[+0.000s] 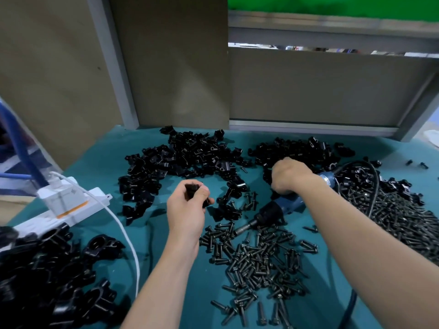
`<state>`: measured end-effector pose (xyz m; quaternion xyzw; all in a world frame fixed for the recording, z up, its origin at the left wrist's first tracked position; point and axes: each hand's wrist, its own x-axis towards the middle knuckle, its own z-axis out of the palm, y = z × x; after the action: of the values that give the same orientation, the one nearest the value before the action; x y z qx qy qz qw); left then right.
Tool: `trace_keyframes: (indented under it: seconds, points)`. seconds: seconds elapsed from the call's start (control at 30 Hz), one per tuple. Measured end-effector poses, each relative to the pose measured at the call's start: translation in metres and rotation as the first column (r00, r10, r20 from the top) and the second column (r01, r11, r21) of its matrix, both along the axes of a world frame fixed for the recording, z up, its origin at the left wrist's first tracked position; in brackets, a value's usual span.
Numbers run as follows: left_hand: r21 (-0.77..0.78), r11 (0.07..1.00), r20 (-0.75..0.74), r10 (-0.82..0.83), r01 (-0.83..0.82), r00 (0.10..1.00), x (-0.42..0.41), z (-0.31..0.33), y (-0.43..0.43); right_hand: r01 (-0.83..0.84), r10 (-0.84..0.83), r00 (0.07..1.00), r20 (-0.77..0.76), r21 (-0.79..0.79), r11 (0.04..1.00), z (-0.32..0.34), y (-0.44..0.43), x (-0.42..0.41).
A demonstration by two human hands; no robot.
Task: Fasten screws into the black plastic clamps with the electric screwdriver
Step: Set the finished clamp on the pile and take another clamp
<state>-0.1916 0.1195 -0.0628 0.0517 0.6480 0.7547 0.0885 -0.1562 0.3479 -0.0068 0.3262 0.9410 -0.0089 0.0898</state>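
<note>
Head-worn camera, looking forward and down, close over table (114,167)

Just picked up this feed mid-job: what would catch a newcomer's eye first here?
Heaps of black clamps lie across the back of the teal mat, with a spread of dark screws in front, nearer the person. In the middle, the left hand holds one clamp while the right hand grips the blue screwdriver, its bit pointing down toward the screws.

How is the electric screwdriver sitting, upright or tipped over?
Tipped over: the electric screwdriver lies low across the mat, bit pointing at the loose screws.
</note>
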Motion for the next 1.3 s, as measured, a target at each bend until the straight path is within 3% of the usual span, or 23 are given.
trace_keyframes:
  seconds: [0.2, 0.27, 0.33, 0.37, 0.4, 0.47, 0.53, 0.6, 0.73, 0.83, 1.03, 1.13, 1.23, 1.3]
  points:
    - [-0.147, 0.987, -0.106, -0.081, 0.065, 0.991, 0.005, -0.005, 0.007, -0.057, 0.019, 0.955, -0.297, -0.121, 0.991, -0.012, 0.003, 0.008]
    - [-0.185, 0.980, -0.150, -0.101, 0.073, 0.984, 0.006, -0.005, 0.008, -0.060, -0.043, 0.876, -0.481, -0.198, 0.978, -0.010, -0.003, 0.020]
    - [-0.241, 0.967, -0.195, -0.134, 0.086, 0.972, 0.008, -0.005, 0.009, -0.091, -0.192, 0.703, -0.685, -0.354, 0.931, -0.006, -0.018, 0.034]
    - [-0.263, 0.960, -0.207, -0.153, 0.096, 0.966, 0.010, -0.005, 0.009, -0.156, -0.328, 0.605, -0.725, -0.513, 0.844, -0.005, -0.026, 0.042]
    - [-0.276, 0.955, -0.216, -0.170, 0.107, 0.961, 0.011, -0.005, 0.009, -0.268, -0.474, 0.540, -0.696, -0.675, 0.687, -0.005, -0.035, 0.051]
    - [-0.307, 0.946, -0.258, -0.191, 0.107, 0.947, 0.016, -0.004, 0.008, -0.466, -0.637, 0.541, -0.549, -0.826, 0.317, -0.004, -0.052, 0.068]
    - [-0.359, 0.930, -0.336, -0.203, 0.074, 0.920, 0.021, -0.002, 0.007, -0.507, -0.680, 0.593, -0.430, -0.856, 0.099, -0.005, -0.065, 0.078]
    - [-0.397, 0.916, -0.399, -0.223, 0.052, 0.890, 0.026, 0.000, 0.007, -0.497, -0.706, 0.627, -0.330, -0.867, -0.036, -0.007, -0.075, 0.082]
    - [-0.429, 0.899, -0.477, -0.311, 0.091, 0.822, 0.035, 0.001, 0.008, -0.485, -0.730, 0.641, -0.237, -0.863, -0.145, -0.008, -0.085, 0.086]
    - [-0.392, 0.908, -0.516, -0.349, 0.147, 0.783, 0.042, 0.003, 0.011, -0.485, -0.754, 0.611, -0.241, -0.867, -0.116, -0.012, -0.091, 0.088]
    - [-0.260, 0.931, -0.468, -0.354, 0.257, 0.810, 0.047, 0.002, 0.012, -0.459, -0.749, 0.536, -0.389, -0.879, 0.128, -0.023, -0.107, 0.085]
    - [-0.193, 0.941, -0.432, -0.335, 0.277, 0.837, 0.046, 0.004, 0.012, -0.478, -0.691, 0.557, -0.460, -0.858, 0.186, -0.021, -0.103, 0.087]
    - [-0.148, 0.943, -0.407, -0.334, 0.299, 0.850, 0.045, 0.004, 0.014, -0.509, -0.595, 0.623, -0.508, -0.841, 0.184, -0.016, -0.096, 0.089]
    - [-0.079, 0.939, -0.364, -0.339, 0.334, 0.867, 0.043, 0.005, 0.014, -0.518, -0.489, 0.652, -0.579, -0.811, 0.271, -0.014, -0.092, 0.090]
